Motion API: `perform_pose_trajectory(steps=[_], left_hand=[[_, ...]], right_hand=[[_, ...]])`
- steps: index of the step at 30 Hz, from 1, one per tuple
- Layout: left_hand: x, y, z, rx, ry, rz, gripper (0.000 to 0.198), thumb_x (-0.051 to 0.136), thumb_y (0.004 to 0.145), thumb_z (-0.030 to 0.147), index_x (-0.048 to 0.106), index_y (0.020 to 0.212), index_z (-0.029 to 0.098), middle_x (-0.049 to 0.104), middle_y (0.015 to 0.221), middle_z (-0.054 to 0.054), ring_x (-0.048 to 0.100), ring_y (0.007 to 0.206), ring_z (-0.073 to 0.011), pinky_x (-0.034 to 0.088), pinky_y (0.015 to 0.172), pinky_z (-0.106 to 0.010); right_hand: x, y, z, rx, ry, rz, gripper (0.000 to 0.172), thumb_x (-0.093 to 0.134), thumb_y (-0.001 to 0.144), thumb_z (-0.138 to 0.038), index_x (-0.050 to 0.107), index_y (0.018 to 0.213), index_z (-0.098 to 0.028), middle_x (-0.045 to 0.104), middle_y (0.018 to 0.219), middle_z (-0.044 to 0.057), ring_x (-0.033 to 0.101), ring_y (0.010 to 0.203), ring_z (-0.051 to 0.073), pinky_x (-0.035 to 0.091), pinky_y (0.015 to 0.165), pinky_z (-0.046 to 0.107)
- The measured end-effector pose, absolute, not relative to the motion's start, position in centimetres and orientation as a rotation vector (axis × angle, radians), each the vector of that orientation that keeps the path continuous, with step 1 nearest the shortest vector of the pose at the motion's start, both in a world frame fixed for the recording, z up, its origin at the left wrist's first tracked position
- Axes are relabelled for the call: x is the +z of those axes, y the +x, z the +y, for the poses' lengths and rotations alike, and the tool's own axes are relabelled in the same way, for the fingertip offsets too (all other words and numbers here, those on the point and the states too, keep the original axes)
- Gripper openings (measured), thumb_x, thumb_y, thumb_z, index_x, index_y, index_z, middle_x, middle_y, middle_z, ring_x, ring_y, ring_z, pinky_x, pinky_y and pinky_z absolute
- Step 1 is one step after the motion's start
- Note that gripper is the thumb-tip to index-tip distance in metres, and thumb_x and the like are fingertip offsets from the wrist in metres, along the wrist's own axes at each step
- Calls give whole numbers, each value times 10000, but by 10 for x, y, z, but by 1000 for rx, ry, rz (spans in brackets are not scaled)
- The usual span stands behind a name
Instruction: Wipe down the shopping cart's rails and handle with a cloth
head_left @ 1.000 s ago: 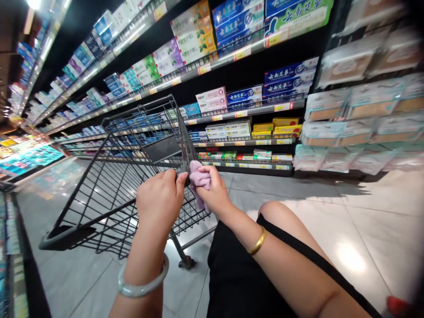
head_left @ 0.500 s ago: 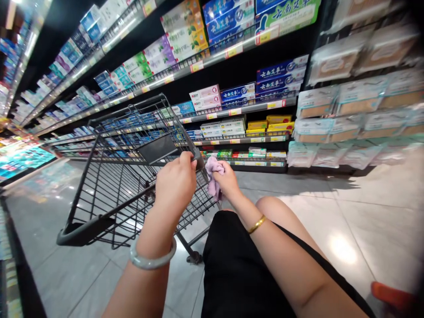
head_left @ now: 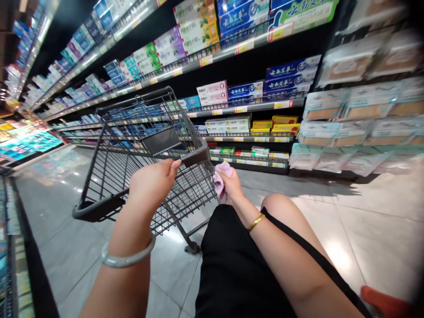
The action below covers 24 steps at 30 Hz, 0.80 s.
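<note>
A dark grey wire shopping cart (head_left: 196, 155) stands in front of me, tilted in the view. My left hand (head_left: 153, 180) is closed over the cart's near upper bar, thumb on top and the other fingers largely hidden beneath it. A pale jade-like bangle circles that wrist. In my right hand (head_left: 233, 185) a crumpled light purple cloth (head_left: 220, 176) is pinched between thumb and fingers, just right of the cart's corner. A gold bracelet sits on the right wrist.
Shelves (head_left: 247, 110) of boxed toothpaste run along the far side. Hanging packs (head_left: 326, 104) fill a rack at the right. One cart wheel (head_left: 192, 248) rests on the grey tiled floor (head_left: 175, 282). An orange object (head_left: 380, 300) shows at lower right, and a low display edge lies at left.
My left hand has slid left along the cart's bar, away from the corner. The cart has shifted slightly in view, and the right hand with the cloth has moved a little right and down.
</note>
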State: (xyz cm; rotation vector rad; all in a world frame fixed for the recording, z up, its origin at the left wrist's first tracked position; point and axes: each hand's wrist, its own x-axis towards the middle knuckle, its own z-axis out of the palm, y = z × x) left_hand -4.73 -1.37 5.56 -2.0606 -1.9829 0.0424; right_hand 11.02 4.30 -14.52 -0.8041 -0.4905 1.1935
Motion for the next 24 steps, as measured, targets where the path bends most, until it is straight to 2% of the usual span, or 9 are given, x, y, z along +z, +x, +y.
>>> perform_pose_trajectory(steps=[4, 6, 11, 15, 18, 21, 24], left_hand=[[50, -37, -12, 25, -2011, -1937, 585, 207, 1022, 533, 710, 1005, 235, 761, 880, -111, 690, 798, -275, 364, 609, -321], [47, -32, -10, -5, -1988, -1918, 586, 211, 1025, 524, 713, 1038, 221, 763, 895, -132, 699, 812, -291, 392, 629, -330], [41, -14, -4, -64, -2003, -1882, 603, 213, 1029, 517, 714, 1057, 184, 759, 927, -171, 717, 853, -326, 465, 695, -369], [41, 2, -1, -92, -2019, -1865, 602, 200, 1036, 491, 709, 1064, 171, 758, 966, -192, 727, 892, -350, 483, 709, -392], [41, 13, 2, -86, -2016, -1888, 608, 191, 1040, 486, 705, 1082, 165, 759, 957, -199, 729, 887, -347, 494, 721, -399], [38, 21, 4, -117, -1997, -1852, 615, 185, 1044, 488, 698, 1060, 150, 753, 928, -201, 733, 866, -349, 501, 710, -398], [35, 29, 6, -148, -1986, -1808, 615, 178, 1048, 479, 689, 1031, 137, 749, 899, -200, 738, 835, -345, 509, 692, -390]], right_hand=[[-133, 118, 44, 1026, -811, -607, 449, 783, 721, -404, 620, 1095, -216, 717, 1000, -4, 663, 867, 150, 537, 825, 275], [-139, 124, 49, 952, -884, -630, 422, 768, 710, -375, 633, 1076, -215, 719, 999, -6, 657, 890, 153, 529, 827, 267], [-178, 132, 59, 917, -1039, -517, 182, 669, 705, -287, 566, 842, -224, 632, 711, -60, 592, 662, 119, 474, 619, 217], [-181, 136, 60, 910, -1025, -478, 179, 648, 734, -321, 537, 847, -237, 629, 686, -43, 597, 621, 138, 469, 561, 233], [-161, 145, 60, 905, -973, -487, 315, 694, 726, -362, 567, 983, -231, 693, 829, -8, 653, 720, 163, 529, 641, 267], [-146, 157, 62, 824, -944, -576, 450, 729, 716, -385, 578, 1113, -237, 704, 1016, 9, 672, 890, 172, 547, 815, 294], [-152, 163, 65, 720, -1073, -633, 425, 723, 676, -325, 600, 1072, -236, 686, 1021, -1, 643, 948, 179, 512, 902, 308]])
